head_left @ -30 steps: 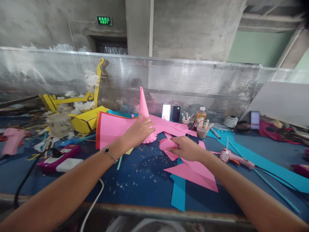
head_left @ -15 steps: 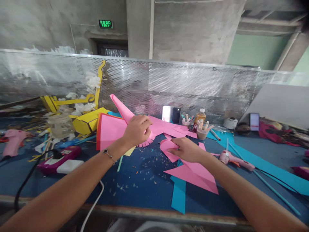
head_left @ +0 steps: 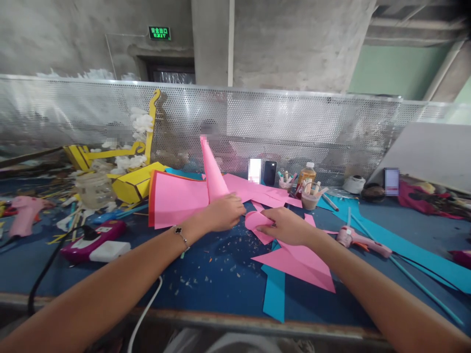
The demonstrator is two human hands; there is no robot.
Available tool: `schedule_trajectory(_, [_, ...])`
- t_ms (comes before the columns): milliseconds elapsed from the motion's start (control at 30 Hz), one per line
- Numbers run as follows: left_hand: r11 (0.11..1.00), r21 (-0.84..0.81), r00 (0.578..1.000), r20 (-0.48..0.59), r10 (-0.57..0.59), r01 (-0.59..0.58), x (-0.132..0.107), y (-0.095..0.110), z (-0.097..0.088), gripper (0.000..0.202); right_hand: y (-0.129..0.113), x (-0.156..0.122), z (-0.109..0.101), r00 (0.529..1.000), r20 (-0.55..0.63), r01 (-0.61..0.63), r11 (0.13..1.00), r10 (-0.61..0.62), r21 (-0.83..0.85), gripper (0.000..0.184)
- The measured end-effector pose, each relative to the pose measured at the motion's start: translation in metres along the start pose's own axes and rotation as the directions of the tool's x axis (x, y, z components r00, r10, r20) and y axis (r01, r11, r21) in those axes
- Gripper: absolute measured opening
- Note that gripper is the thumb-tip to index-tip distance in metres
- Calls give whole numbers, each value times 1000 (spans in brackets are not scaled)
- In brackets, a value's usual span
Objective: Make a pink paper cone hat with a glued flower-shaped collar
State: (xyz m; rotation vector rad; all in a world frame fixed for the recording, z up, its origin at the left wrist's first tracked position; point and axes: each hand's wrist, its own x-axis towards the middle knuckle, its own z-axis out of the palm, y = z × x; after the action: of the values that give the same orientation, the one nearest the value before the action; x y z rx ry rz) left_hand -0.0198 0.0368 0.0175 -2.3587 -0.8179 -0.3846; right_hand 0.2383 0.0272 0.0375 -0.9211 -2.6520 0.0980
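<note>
A tall pink paper cone (head_left: pixel 214 169) stands nearly upright, its point leaning slightly left. My left hand (head_left: pixel 227 212) is closed around the lower end of this cone, and its fingers hide the base. To the right, my right hand (head_left: pixel 285 225) pinches a rounded pink paper piece (head_left: pixel 253 221) between thumb and fingers, low over the table. Beneath that hand lie pink paper sheets (head_left: pixel 300 269) with pointed corners, on top of a blue paper strip (head_left: pixel 274 294). Pink and red sheets (head_left: pixel 180 198) lie behind my left wrist.
A pink glue gun (head_left: pixel 362 240) with its cord rests on the right, another glue gun (head_left: pixel 25 213) far left. A purple power strip (head_left: pixel 93 240), glass jar (head_left: pixel 94 191) and yellow paper pieces (head_left: pixel 136 184) fill the left. Behind stand a marker cup (head_left: pixel 312 198) and bottle (head_left: pixel 307 174).
My left hand has moved right and slightly down, near my right hand. The cone has swung from a leftward slant to nearly upright. My right hand has barely moved.
</note>
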Motion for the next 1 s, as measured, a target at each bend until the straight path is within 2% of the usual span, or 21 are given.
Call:
schedule_trajectory(67, [998, -26, 990, -130, 58, -62, -2, -4, -12, 14, 1, 0, 0, 1000, -8, 1, 1000, -1, -6, 32])
schedule_trajectory(100, [998, -34, 955, -296, 34, -47, -5, -8, -20, 14, 2, 1, 0, 1000, -13, 1, 1000, -1, -9, 33])
schedule_trajectory(133, [998, -55, 856, -515, -35, 8, -8, -13, -27, 11, 2, 1, 0, 1000, -18, 1, 1000, -1, -12, 35])
schedule_trajectory(167, [988, -115, 718, -678, -154, 104, -11, -20, -33, 12, 2, 1, 0, 1000, -22, 0, 1000, 0, -14, 37])
schedule_trajectory(200, [955, -221, 554, -779, -294, 196, -14, -26, -38, 18, 2, 1, 0, 1000, -26, -2, 1000, 1, -16, 39])
schedule_trajectory(233, [900, -351, 403, -808, -430, 259, -16, -33, -41, 26, 2, 1, 0, 1000, -30, -3, 1000, 2, -16, 40])
schedule_trajectory(267, [821, -487, 281, -777, -563, 299, -17, -39, -41, 35, 2, 1, 0, 999, -33, -4, 1000, 3, -17, 40])
schedule_trajectory(300, [711, -623, 193, -693, -695, 326, -17, -44, -38, 44, 2, 1, 0, 999, -34, -4, 1000, 4, -17, 40])
schedule_trajectory(333, [579, -742, 133, -572, -810, 337, -17, -47, -34, 52, 2, 1, 0, 999, -34, -5, 1000, 5, -16, 39])
schedule_trajectory(367, [444, -831, 103, -436, -894, 336, -16, -49, -27, 59, 2, 0, 0, 999, -33, -7, 1000, 6, -17, 39])
schedule_trajectory(400, [330, -885, 101, -314, -944, 329, -14, -49, -20, 64, 2, 0, 0, 999, -33, -10, 1000, 9, -19, 39])
schedule_trajectory(433, [250, -913, 132, -218, -967, 323, -12, -47, -13, 68, 2, 0, 0, 999, -33, -13, 1000, 12, -22, 40])
schedule_trajectory(467, [202, -923, 181, -148, -972, 328, -10, -45, -7, 69, 2, 0, 1, 999, -33, -17, 1000, 16, -24, 40])
schedule_trajectory(533, [171, -917, 260, -78, -963, 360, -7, -41, 1, 63, 3, 0, 1, 999, -33, -23, 999, 22, -27, 41])
schedule_trajectory(567, [176, -910, 278, -71, -958, 375, -7, -39, 2, 58, 3, 0, 1, 999, -32, -25, 999, 24, -27, 41])
schedule_trajectory(633, [210, -899, 268, -109, -957, 384, -7, -41, 0, 50, 2, -1, 0, 999, -28, -27, 999, 26, -25, 41])
schedule_trajectory(733, [279, -871, 215, -206, -955, 404, -14, -52, -2, 47, 0, -1, -1, 999, -22, -28, 999, 28, -20, 42])
schedule_trajectory(767, [267, -859, 201, -196, -960, 438, -18, -56, -1, 48, -1, -1, -1, 999, -21, -29, 999, 29, -18, 42])
schedule_trajectory(800, [212, -846, 193, -132, -972, 490, -22, -59, 3, 49, -1, -1, -1, 999, -20, -31, 999, 31, -14, 43])
schedule_trajectory(867, [144, -833, 199, -41, -979, 534, -29, -62, 12, 50, -2, -1, -1, 999, -18, -36, 999, 36, -6, 42])
schedule_trajectory(1000, [116, -827, 210, 2, -978, 550, -35, -59, 29, 50, -2, 0, -1, 999, -13, -45, 999, 45, 9, 40])
